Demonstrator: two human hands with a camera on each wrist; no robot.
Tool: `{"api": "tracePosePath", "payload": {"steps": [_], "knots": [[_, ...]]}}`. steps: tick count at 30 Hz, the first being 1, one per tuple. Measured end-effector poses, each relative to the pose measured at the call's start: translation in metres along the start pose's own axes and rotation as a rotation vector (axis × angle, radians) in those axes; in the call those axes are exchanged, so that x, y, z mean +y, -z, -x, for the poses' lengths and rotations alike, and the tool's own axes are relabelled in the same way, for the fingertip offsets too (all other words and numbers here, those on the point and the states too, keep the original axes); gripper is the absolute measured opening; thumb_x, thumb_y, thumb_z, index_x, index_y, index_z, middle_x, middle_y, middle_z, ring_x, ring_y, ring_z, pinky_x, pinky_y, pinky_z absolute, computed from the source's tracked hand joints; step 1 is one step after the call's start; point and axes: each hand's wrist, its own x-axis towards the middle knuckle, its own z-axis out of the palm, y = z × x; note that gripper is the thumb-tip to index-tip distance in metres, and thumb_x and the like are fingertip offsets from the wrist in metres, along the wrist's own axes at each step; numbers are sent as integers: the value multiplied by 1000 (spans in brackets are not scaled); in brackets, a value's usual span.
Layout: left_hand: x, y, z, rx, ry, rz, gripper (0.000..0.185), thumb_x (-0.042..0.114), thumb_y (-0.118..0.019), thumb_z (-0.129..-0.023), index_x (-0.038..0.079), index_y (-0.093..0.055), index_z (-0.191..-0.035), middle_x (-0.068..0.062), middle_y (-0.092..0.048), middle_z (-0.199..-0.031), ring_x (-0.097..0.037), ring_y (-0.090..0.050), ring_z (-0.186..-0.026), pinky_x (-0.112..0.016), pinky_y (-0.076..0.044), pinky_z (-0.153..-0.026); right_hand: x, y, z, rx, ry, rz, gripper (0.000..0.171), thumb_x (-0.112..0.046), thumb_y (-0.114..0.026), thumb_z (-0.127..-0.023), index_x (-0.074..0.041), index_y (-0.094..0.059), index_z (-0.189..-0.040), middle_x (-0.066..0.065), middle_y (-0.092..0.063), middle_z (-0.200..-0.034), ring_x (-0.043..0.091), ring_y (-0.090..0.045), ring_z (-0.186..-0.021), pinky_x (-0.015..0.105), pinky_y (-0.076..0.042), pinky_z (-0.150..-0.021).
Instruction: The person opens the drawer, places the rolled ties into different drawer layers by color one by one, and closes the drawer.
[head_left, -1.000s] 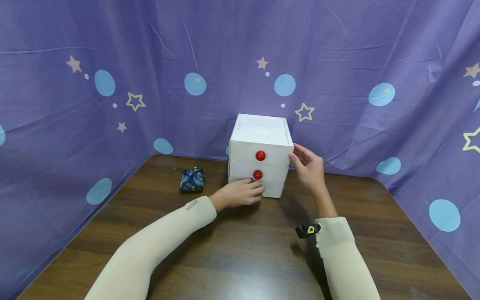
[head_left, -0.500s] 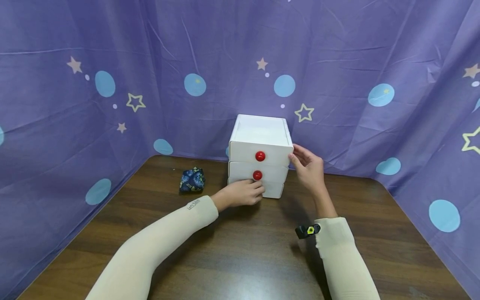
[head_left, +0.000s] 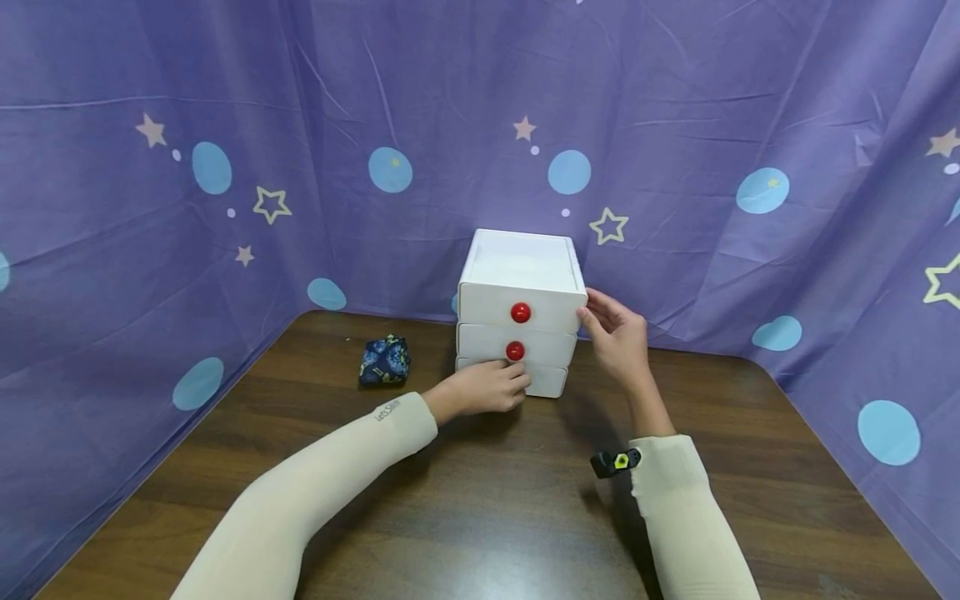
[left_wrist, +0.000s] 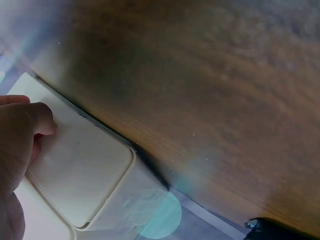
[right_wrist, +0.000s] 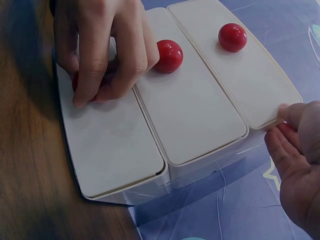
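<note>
Gripping the bottom drawer's red knob [right_wrist: 82,85], the left hand [head_left: 487,385] pinches it; the right hand [head_left: 618,337] braces the drawer unit [head_left: 520,312] at the table's [head_left: 487,500] rear. Next likely requires a straight outward pull.

Even, diffuse overhead lighting; soft shadows fall beneath the arms; left-wrist view blurred and hazy, head view bowed at edges.

Makeshift recording booth: star-printed purple cloth [head_left: 675,125] draped around a brown wooden table [head_left: 487,500].
</note>
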Motion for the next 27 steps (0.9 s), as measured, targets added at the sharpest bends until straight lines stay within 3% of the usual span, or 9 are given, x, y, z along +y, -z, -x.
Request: {"api": "tracePosePath", "payload": {"steps": [10, 18, 24, 27], "knots": [[0, 4, -1, -38, -14, 16, 14, 12, -62, -100, 21, -73, -100, -3, -56, -103, -20, -53, -99, -28, -51, -71, -2, -1, 0, -4, 6, 3, 34, 9, -68, -94, 18, -62, -126, 34, -67, -118, 33, -69, -108, 22, -56, -91], [2, 4, -1, -4, -27, 15, 15, 15, -59, -102, 20, -72, -98, -2, -56, -101, -20, -52, -96, -28, -52, -74, -2, -1, 0, 2, -13, -7, 34, 10, -67, -93, 18, -62, -126, 35, -66, -118, 27, -69, -106, 21, -56, -91], [5, 8, 1, 5, -33, 27, 17, 16, -58, -102, 21, -73, -98, -2, -57, -102, -20, -53, -97, -27, -51, -72, -2, -2, 0, 2, -12, 5, 34, 11, -67, -93, 19, -61, -125, 35, -66, -118, 36, -68, -108, 21, -56, -90], [6, 11, 1, -2, -29, 29, 18, 15, -57, -103, 21, -73, -99, -2, -57, -103, -20, -54, -99, -28, -52, -72, -4, -1, 1, 1, -11, 2, 34, 11, -67, -93, 20, -61, -125, 35, -66, -118, 32, -68, -107, 21, -56, -90]]}}
